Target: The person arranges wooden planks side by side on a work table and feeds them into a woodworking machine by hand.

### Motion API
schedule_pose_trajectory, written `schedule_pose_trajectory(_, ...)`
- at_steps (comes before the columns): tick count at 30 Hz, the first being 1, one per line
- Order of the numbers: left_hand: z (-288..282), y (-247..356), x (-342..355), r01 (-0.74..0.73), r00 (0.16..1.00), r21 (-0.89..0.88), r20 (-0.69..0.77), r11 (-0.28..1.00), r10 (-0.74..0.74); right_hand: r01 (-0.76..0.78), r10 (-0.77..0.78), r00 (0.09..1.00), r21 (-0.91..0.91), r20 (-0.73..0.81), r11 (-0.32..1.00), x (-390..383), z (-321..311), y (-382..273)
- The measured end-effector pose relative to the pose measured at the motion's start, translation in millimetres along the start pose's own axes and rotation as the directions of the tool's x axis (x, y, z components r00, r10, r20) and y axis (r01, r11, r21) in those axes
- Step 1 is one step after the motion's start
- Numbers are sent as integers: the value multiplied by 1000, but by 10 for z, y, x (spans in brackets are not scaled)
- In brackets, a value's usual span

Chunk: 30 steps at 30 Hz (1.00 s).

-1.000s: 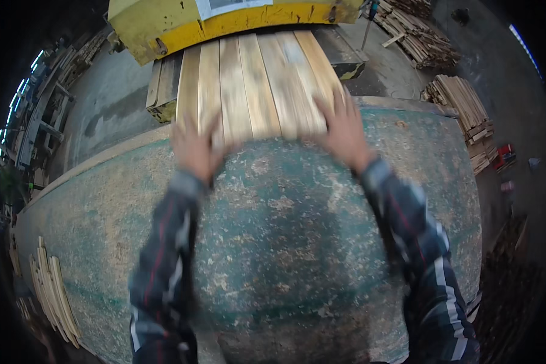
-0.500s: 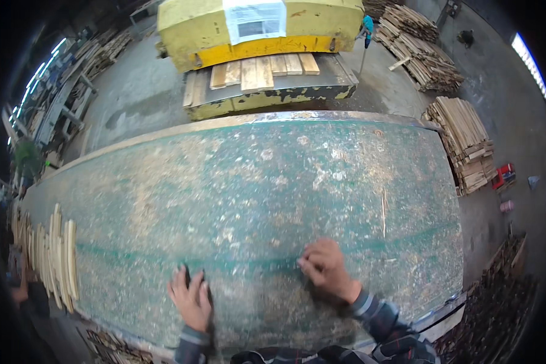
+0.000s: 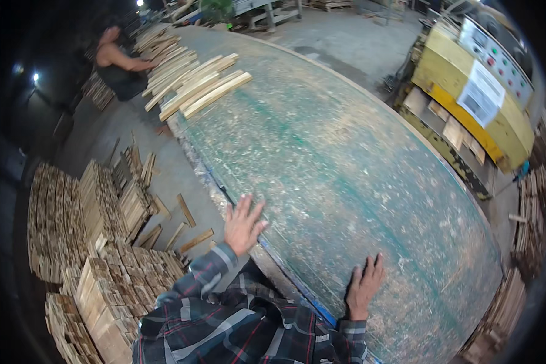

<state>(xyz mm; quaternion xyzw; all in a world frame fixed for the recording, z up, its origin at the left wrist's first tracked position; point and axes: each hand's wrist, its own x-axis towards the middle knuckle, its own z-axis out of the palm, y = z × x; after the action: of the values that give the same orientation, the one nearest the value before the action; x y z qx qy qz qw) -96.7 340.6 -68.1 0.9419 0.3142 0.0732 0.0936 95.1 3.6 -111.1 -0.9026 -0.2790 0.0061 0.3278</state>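
My left hand (image 3: 244,225) is over the near edge of a long, worn green table (image 3: 321,176), its fingers spread and nothing in them. Farther right, my right hand (image 3: 364,287) is on or just above the tabletop, open and holding nothing. Wood dust and pale scraps cover the green surface around both hands. Several light wooden strips (image 3: 203,91) lie side by side on the table's far left end, well out of reach of either hand.
Another person (image 3: 120,60) stands at the table's far left end, one arm toward the strips. Stacked boards (image 3: 124,297) fill the floor at the left. A yellow machine (image 3: 449,85) with a button panel stands beyond the table, boards under its hood.
The view has swung to the left, bringing the other person and the left-hand stacks into sight. My right hand has gone from curled fingers to stretched ones. My left hand remains empty.
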Motion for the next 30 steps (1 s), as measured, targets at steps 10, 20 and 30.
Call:
schedule_pose_trajectory(10, -322, -3356, 2323, 268, 912, 214, -370, 940, -176, -410, 362, 909, -288, -208, 865, 349, 606, -392)
schedule_pose_trajectory(20, -565, -6157, 5257, 456, 877, 121, -233, 882, -421, -276, 269, 960, -374, -72, 886, 1861, 2248, -2406)
schedule_pose_trajectory(30, -340, -6585, 6979, 500, 866, 316, -158, 806, -475, -322, 362, 932, -402, 25, 857, 1981, 2381, -2598)
